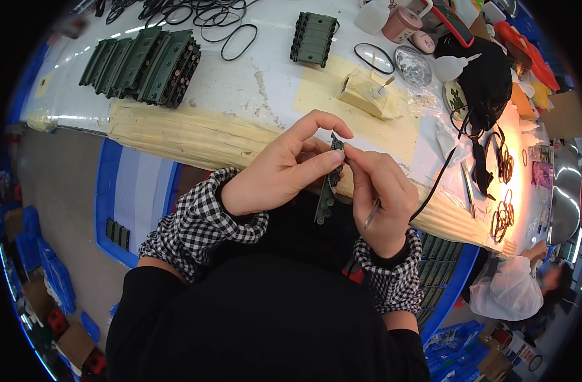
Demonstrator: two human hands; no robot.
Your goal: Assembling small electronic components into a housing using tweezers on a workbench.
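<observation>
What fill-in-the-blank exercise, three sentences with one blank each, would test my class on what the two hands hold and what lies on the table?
1. Both hands pinch a long dark green plastic part near its ____ end.
2. The right hand also holds a thin ____ tool that points downward.
3. Both wrists wear black-and-white ____ sleeve covers.

Missing words: top; metal; checked

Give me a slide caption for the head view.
Both hands pinch a dark green plastic strip above a taped worktable.
</observation>
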